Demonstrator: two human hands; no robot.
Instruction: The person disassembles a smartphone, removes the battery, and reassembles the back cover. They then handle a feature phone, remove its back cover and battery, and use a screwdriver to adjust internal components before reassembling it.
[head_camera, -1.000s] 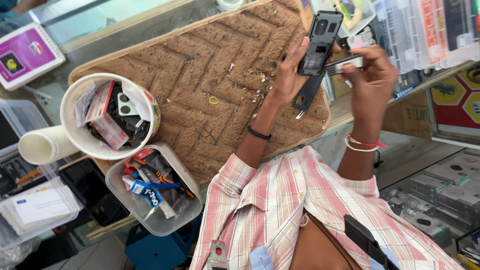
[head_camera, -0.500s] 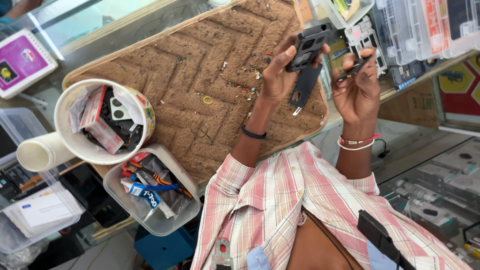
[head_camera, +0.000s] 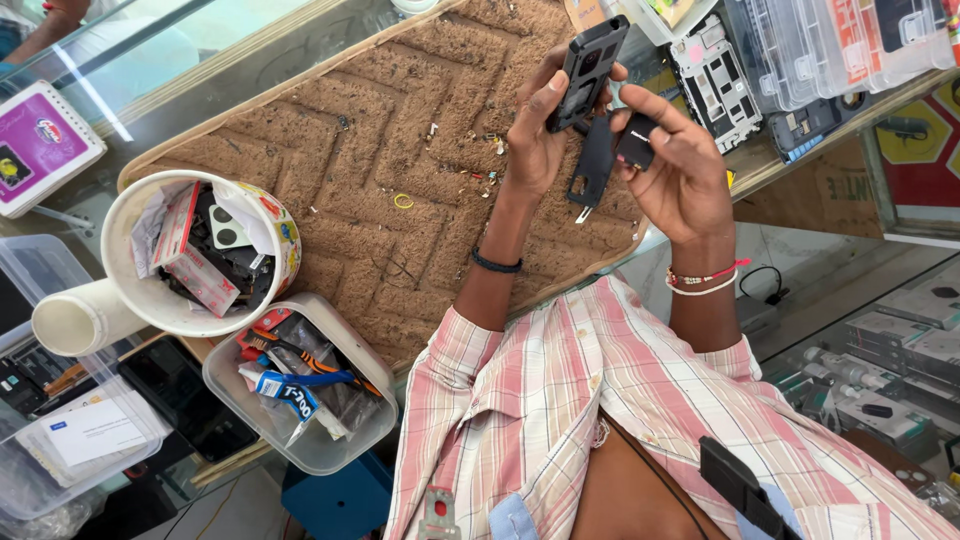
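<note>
My left hand (head_camera: 530, 140) grips a black phone body (head_camera: 590, 65) with its open back facing me, held over a brown woven mat (head_camera: 400, 130). My right hand (head_camera: 680, 175) pinches a small black block (head_camera: 636, 140), possibly a battery, just right of the phone. A flat black cover piece (head_camera: 594, 165) hangs between the two hands; which hand carries it I cannot tell. Tiny screws and scraps (head_camera: 480, 160) lie on the mat beside my left hand.
A white round tub (head_camera: 130, 300) of parts and a white roll (head_camera: 80, 320) stand at the left. A clear box (head_camera: 330, 440) holds tools. Phone frames (head_camera: 715, 75) and clear organiser boxes (head_camera: 830, 40) lie at the upper right, on a glass counter (head_camera: 200, 50).
Both hands have moved down and left with the phone. My right hand has come away from the phone holding the small black block.
</note>
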